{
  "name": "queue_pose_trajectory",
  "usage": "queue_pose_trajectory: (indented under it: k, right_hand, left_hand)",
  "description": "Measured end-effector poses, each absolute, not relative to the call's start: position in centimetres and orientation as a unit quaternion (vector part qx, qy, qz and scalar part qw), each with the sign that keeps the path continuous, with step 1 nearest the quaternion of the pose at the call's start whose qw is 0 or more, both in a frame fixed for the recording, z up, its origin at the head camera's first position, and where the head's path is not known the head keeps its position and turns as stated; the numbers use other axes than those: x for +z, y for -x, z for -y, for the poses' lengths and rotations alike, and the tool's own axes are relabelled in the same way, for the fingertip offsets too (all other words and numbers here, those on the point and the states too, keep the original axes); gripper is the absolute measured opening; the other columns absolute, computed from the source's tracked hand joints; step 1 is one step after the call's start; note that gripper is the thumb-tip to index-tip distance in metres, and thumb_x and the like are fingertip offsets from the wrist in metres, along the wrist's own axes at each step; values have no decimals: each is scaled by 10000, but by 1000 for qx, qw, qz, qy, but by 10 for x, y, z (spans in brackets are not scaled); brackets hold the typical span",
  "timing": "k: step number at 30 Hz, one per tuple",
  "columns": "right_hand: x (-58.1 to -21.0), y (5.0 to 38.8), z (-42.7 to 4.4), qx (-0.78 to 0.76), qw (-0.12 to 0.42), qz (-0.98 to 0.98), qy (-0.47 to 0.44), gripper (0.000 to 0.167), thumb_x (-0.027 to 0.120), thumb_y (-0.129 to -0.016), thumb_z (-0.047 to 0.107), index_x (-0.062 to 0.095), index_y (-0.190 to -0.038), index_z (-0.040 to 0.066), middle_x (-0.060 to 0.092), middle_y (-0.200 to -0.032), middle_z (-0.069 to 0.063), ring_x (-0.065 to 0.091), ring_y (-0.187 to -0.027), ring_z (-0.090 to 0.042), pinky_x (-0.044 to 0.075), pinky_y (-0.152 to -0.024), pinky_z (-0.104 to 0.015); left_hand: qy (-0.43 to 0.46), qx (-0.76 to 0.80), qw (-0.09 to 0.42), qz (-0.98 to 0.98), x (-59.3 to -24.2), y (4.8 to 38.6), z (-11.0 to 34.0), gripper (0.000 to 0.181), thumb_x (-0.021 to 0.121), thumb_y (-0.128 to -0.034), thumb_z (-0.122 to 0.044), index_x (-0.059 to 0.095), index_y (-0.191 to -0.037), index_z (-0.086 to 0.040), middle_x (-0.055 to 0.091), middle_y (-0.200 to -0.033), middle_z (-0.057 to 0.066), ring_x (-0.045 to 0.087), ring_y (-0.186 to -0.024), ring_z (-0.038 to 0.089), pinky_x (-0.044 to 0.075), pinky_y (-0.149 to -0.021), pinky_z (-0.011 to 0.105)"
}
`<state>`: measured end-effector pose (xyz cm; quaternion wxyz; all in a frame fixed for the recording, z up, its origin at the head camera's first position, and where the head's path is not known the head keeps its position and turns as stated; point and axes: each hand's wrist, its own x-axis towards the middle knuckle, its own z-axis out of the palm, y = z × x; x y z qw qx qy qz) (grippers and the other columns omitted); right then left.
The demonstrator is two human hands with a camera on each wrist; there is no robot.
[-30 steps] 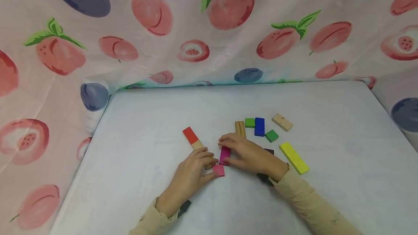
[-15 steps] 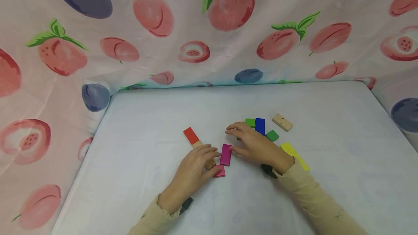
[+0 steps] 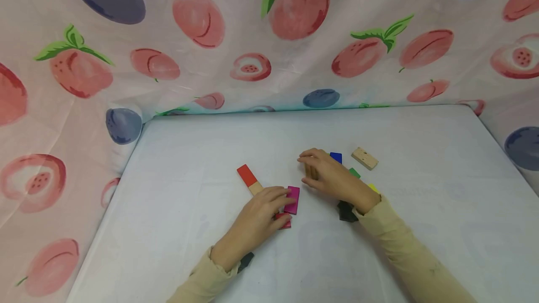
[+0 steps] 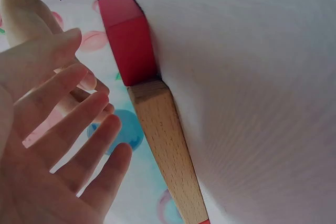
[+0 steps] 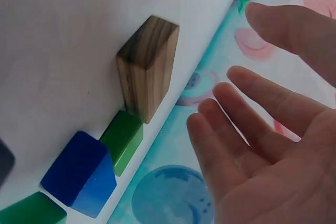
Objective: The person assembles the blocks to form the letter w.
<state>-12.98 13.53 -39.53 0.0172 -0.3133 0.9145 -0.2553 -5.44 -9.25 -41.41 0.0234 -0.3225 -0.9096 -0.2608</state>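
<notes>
My left hand (image 3: 252,219) is over the pink block (image 3: 285,221) and the magenta block (image 3: 293,200), fingers spread. In the left wrist view that hand (image 4: 63,145) has nothing between its fingers, beside a pinkish-red block (image 4: 128,40) that meets a plain wooden block (image 4: 170,150). My right hand (image 3: 337,179) hovers over a striped wooden block (image 3: 310,172), partly hidden by it. In the right wrist view the hand (image 5: 268,145) is apart from the striped block (image 5: 147,69), its fingers loosely bent and empty.
A red block (image 3: 246,175) lies at the left, end to end with plain wood. Blue (image 3: 336,157), green (image 3: 354,172) and yellow (image 3: 373,188) blocks are partly covered by my right arm. A pale wooden block (image 3: 364,158) lies behind them. A patterned cloth (image 3: 294,74) hangs at the back.
My right hand has moved away from the magenta block, to the right and back, over the striped block. My left hand has shifted slightly right, its fingers now over the magenta block.
</notes>
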Motion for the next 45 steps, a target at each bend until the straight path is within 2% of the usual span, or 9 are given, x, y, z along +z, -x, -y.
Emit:
queue_pose_trajectory:
  k: [12, 22, 29, 45]
  right_hand:
    - [-395, 140, -142, -267, 52, -920, 283, 467, 760, -867, 79, 600, -1281, -66, 535, -1330, -210, 518, -1243, -363, 465, -1040, -503]
    - [-396, 144, -146, -260, 82, -926, 262, 453, 749, -872, 57, 598, -1284, -55, 531, -1327, -208, 510, -1235, -371, 480, -1014, -518]
    - [-397, 146, -147, -254, 90, -928, 257, 450, 749, -872, 57, 607, -1280, -70, 549, -1314, -211, 522, -1227, -372, 489, -1006, -505]
    - [-400, 148, -144, -251, 84, -933, 246, 448, 781, -853, 107, 640, -1239, -72, 594, -1256, -185, 539, -1189, -344, 504, -987, -479]
  left_hand:
    - [329, -213, -32, 919, -416, 54, 92, 437, 762, -887, -273, 676, -1295, -141, 603, -1377, 63, 513, -1317, 238, 460, -1080, 395]
    - [353, -218, -13, 910, -421, 54, 95, 369, 744, -902, -253, 707, -1250, -136, 614, -1375, 65, 592, -1228, 208, 487, -1038, 359]
    - [348, -213, -28, 912, -421, 54, 94, 367, 727, -916, -272, 703, -1258, -144, 598, -1398, 65, 584, -1260, 173, 416, -1117, 394]
    - [331, -214, -46, 918, -418, 54, 93, 377, 735, -909, -283, 702, -1262, -156, 599, -1398, 48, 587, -1249, 188, 435, -1097, 394]
